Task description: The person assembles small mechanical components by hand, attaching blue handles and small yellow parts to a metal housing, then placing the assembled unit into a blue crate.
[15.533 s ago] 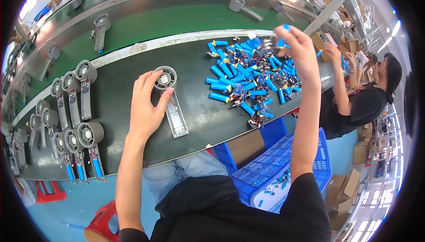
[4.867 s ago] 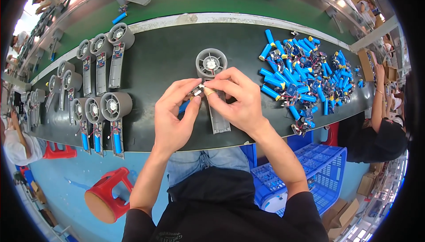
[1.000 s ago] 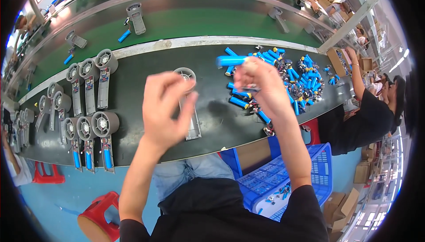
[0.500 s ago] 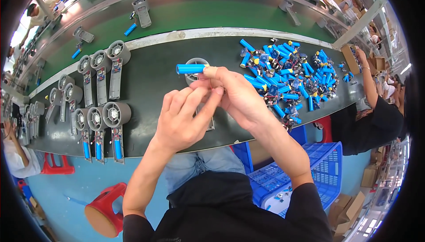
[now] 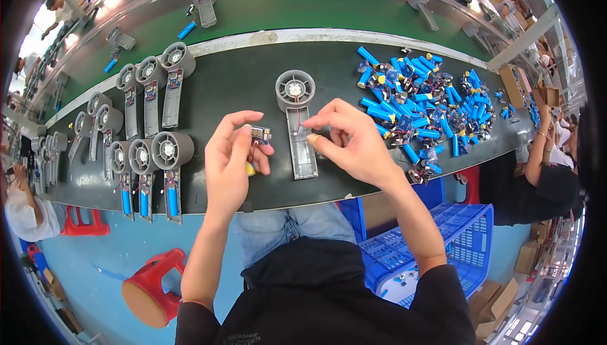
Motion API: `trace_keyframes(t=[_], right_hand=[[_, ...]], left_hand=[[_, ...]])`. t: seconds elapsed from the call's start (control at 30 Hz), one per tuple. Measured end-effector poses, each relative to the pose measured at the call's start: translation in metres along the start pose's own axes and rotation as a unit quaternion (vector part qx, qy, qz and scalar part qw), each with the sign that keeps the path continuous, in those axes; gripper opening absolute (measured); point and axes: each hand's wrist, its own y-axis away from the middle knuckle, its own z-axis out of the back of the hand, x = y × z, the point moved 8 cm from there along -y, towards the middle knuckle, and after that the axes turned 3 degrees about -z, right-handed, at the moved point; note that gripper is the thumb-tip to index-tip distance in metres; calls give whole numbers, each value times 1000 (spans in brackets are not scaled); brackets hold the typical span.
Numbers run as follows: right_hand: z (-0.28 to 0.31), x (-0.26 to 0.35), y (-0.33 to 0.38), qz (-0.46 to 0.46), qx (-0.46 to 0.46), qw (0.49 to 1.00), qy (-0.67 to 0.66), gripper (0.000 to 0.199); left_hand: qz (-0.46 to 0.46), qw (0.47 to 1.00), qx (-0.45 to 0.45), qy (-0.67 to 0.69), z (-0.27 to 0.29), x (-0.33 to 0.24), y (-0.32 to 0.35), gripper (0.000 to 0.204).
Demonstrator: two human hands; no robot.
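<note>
Several fan units (image 5: 169,150): at my left.
My left hand (image 5: 231,158): thumb and fingers closed on a small circuit board (image 5: 260,134).
Open fan housing (image 5: 303,150): between my hands, just right of the board.
My right hand (image 5: 353,146): fingertips at the housing; whether they pinch anything, I cannot tell.
Blue cells (image 5: 420,108): heaped farther right.

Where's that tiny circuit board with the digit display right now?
In the head view, left of centre: the circuit board is in the person's left hand, just left of the grey fan unit on the dark table.
</note>
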Motion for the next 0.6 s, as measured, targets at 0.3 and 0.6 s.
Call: trace_keyframes(t=[0.3, 0.6], right_hand=[[-19, -4, -10, 56, -36, 998, -1, 12], [-20, -11, -16, 40, -37, 998, -40, 11]], left_hand=[[-24, 999, 48, 5, -9, 20, -13, 21], [-235, 930, 26, -282, -21, -13, -14, 26]])
